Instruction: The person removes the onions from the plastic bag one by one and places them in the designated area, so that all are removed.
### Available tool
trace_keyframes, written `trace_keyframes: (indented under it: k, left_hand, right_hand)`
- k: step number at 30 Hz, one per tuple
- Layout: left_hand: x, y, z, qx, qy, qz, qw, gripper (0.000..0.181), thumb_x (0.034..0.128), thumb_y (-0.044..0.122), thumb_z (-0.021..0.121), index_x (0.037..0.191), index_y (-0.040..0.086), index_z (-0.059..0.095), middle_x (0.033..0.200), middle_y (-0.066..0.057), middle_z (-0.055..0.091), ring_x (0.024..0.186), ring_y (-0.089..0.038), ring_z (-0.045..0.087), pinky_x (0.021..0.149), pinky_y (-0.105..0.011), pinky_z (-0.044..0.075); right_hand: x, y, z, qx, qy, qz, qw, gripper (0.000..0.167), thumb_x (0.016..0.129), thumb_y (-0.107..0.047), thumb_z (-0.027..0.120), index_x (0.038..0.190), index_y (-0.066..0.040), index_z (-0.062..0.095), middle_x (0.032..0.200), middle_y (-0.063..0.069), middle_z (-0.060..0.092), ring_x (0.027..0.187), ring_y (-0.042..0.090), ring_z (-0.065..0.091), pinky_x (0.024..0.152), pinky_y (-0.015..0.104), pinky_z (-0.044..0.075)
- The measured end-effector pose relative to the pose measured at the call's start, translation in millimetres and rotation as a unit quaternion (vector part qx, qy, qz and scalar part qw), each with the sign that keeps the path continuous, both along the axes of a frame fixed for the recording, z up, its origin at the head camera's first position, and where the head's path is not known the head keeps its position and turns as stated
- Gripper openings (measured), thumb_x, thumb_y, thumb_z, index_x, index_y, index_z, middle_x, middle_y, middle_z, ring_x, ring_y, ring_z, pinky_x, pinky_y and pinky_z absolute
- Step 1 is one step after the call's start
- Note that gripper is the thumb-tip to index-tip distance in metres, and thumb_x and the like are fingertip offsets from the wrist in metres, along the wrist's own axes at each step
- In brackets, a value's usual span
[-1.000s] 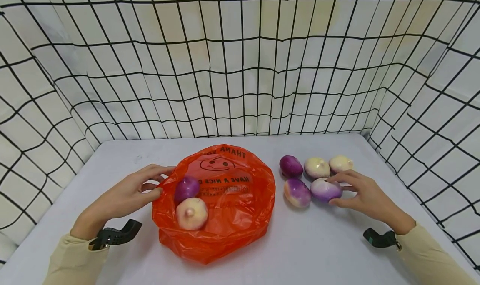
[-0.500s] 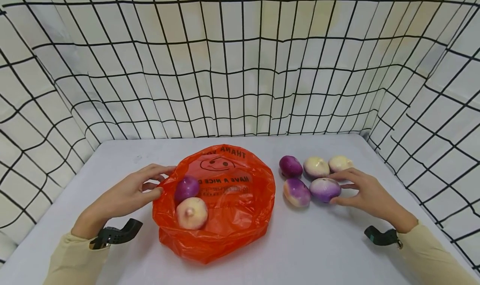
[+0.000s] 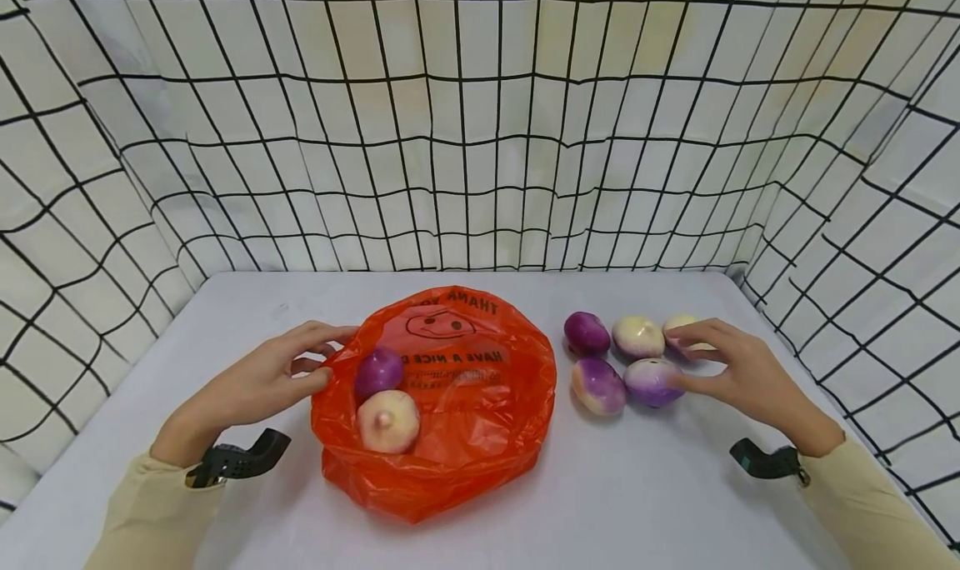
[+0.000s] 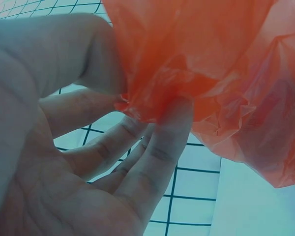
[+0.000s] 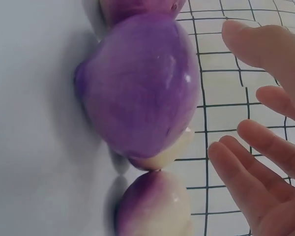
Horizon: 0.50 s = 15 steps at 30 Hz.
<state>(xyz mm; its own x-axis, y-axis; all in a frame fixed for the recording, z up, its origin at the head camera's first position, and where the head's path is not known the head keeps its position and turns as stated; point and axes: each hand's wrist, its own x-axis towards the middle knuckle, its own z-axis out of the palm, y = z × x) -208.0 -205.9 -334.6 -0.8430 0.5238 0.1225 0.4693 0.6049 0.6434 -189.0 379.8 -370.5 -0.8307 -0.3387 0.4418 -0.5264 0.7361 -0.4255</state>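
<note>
My left hand (image 3: 266,378) pinches the left rim of a red plastic bag (image 3: 491,420); the bunched film (image 4: 187,59) between thumb and fingers shows in the left wrist view. The bag's mouth gapes upward, with a purple onion (image 3: 379,373) and a pale onion (image 3: 389,422) inside. My right hand (image 3: 738,378) hovers by a purple-and-white onion (image 3: 651,382), fingers spread and holding nothing. In the right wrist view a gap separates the fingers from the large purple onion (image 5: 142,83).
Around that onion lie another purple-and-white onion (image 3: 598,387), a dark purple onion (image 3: 587,333), a pale onion (image 3: 637,337) and a second pale onion (image 3: 677,327) partly behind my fingers. White walls with black netting (image 3: 480,137) enclose the white table (image 3: 630,495).
My right hand has lifted slightly off the purple-and-white onion, toward the back pale one. The left hand keeps its grip on the bag. The head view has shifted a little.
</note>
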Motion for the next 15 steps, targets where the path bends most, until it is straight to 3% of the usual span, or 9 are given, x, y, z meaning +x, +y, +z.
trace_keyframes:
  k: [5, 9, 15]
  left_hand:
    - [0.5, -0.8, -0.1, 0.005, 0.000, -0.001, 1.0000, 0.053, 0.0967, 0.004, 0.062, 0.149, 0.009, 0.054, 0.137, -0.012, 0.061, 0.119, -0.029, 0.064, 0.089, -0.012, 0.054]
    - [1.3, -0.2, 0.2, 0.009, -0.004, 0.000, 0.9999, 0.053, 0.0968, 0.004, 0.061, 0.149, 0.009, 0.054, 0.138, -0.012, 0.060, 0.120, -0.028, 0.063, 0.091, -0.018, 0.058]
    - [2.7, 1.4, 2.8, 0.011, -0.006, -0.001, 0.9999, 0.053, 0.0959, 0.002, 0.060, 0.148, 0.009, 0.055, 0.139, -0.013, 0.059, 0.120, -0.029, 0.063, 0.096, -0.039, 0.062]
  right_hand:
    - [-5.4, -13.6, 4.7, -0.008, 0.008, 0.016, 0.9998, 0.054, 0.073, -0.012, 0.093, 0.122, -0.011, 0.071, 0.122, 0.005, 0.069, 0.106, -0.007, 0.065, 0.090, 0.005, 0.053]
    - [-10.6, -25.2, 7.6, 0.003, 0.006, 0.020, 0.9998, 0.053, 0.074, -0.016, 0.093, 0.123, -0.014, 0.072, 0.119, 0.001, 0.070, 0.104, 0.006, 0.070, 0.091, 0.008, 0.055]
    - [-20.6, -45.1, 15.4, 0.026, 0.005, 0.029, 0.9992, 0.055, 0.075, -0.018, 0.093, 0.125, -0.023, 0.071, 0.119, -0.003, 0.071, 0.099, 0.020, 0.074, 0.086, 0.031, 0.064]
